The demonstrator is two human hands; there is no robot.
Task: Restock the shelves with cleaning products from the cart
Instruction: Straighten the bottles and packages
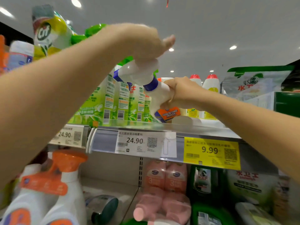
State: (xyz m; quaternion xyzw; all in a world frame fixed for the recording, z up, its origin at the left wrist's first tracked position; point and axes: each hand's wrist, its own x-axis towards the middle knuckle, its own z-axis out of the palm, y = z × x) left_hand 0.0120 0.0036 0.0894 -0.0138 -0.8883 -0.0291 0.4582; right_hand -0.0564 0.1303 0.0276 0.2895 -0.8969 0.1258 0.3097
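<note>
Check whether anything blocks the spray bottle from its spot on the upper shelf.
Nothing visible. The spray bottle, held by the left hand and right hand, tilts over the shelf edge, in the gap beside the green bottles; red-capped bottles stand further back.

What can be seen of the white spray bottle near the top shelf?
The spray bottle looks like white plastic: trigger head, blue collar and nozzle, orange and blue label low on the body. It is tilted, head to the left, base at the top shelf. The right hand grips its neck; the left hand covers its head.
</note>
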